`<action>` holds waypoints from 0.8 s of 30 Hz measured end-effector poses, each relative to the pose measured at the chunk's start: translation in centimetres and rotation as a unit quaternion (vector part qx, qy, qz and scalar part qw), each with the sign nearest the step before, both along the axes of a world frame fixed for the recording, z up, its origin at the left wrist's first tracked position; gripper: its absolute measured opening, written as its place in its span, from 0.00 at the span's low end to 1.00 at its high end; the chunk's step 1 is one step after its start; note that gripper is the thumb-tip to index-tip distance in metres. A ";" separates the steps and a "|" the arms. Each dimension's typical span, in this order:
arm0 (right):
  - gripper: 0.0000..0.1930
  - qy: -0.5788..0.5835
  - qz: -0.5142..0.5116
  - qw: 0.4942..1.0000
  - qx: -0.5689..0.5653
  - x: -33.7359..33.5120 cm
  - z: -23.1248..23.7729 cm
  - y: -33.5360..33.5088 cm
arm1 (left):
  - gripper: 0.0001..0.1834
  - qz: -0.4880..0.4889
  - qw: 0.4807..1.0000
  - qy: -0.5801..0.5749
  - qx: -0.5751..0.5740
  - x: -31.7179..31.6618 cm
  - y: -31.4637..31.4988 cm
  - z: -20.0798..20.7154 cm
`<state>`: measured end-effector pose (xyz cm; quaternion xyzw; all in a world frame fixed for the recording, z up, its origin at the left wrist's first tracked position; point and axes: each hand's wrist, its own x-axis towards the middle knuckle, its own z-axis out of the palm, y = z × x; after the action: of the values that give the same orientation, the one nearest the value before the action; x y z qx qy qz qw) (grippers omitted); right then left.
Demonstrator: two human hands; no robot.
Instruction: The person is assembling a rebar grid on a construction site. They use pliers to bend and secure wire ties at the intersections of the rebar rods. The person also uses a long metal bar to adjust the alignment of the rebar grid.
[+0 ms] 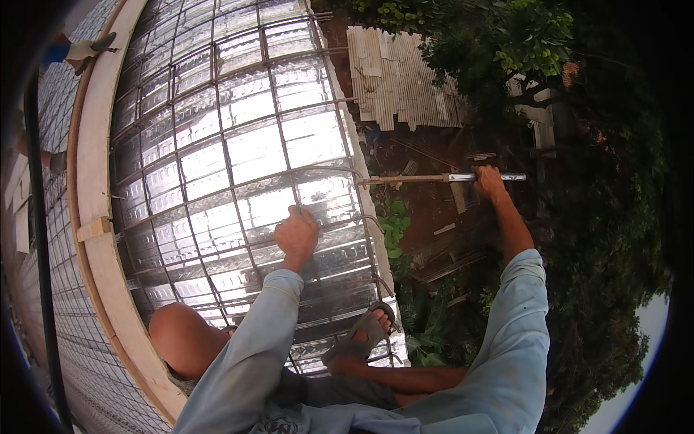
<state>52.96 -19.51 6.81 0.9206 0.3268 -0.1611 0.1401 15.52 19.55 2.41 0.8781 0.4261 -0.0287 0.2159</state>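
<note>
My right hand (pixel 490 181) is wrapped round the silver pipe-like handle (pixel 513 176) of a long bar tool. Its rusty shaft (pixel 408 179) runs left to the slab edge, where its end meets the bent end of a rebar (pixel 340 168). My left hand (pixel 296 233) is closed in a fist on a rebar (pixel 295 194) of the steel mesh. That mesh (pixel 226 152) lies over shiny ribbed metal decking (pixel 253 148). Several other rebar ends curve up along the same edge, one of them a hooked bar (pixel 374 221) nearer to me.
My sandalled foot (pixel 365 334) rests on the mesh by the concrete edge (pixel 353 137). Beyond it is a drop to brown ground, corrugated sheets (pixel 401 76) and trees (pixel 593 217). A wooden board (pixel 97 152) borders the left. Another person's gloved hand (pixel 83 49) touches it; a dark pole (pixel 42 253) stands nearby.
</note>
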 end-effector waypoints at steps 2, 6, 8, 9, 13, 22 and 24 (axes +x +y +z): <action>0.18 0.031 -0.024 0.999 -0.012 0.5 -1.5 0.2 | 0.17 0.007 1.000 0.029 0.003 -0.3 0.5 0.5; 0.16 0.020 0.005 0.999 0.025 -3.8 -0.8 -2.0 | 0.17 0.002 0.999 0.006 0.047 -0.8 0.8 -0.3; 0.14 -0.016 0.040 0.997 0.064 -3.9 0.1 -2.0 | 0.15 0.004 0.999 -0.016 0.049 -1.0 0.3 -0.2; 0.12 -0.090 0.078 0.989 0.092 -3.6 0.8 -1.6 | 0.15 -0.004 0.998 -0.019 0.056 -0.6 0.5 0.2; 0.08 -0.213 0.129 0.952 0.177 -0.5 1.8 3.0 | 0.15 -0.003 0.997 -0.019 0.069 -0.4 0.4 0.1; 0.13 -0.390 0.313 0.832 0.242 -2.5 18.5 11.6 | 0.16 -0.006 0.999 0.025 0.038 -0.1 0.5 0.6; 0.16 -0.392 0.343 0.829 0.204 -3.4 22.0 13.1 | 0.16 -0.009 0.999 0.026 0.040 0.1 0.7 0.1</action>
<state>49.56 -6.41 28.77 0.7431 0.5645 0.3418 0.1112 15.59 20.23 2.50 0.8888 0.4243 -0.0359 0.1693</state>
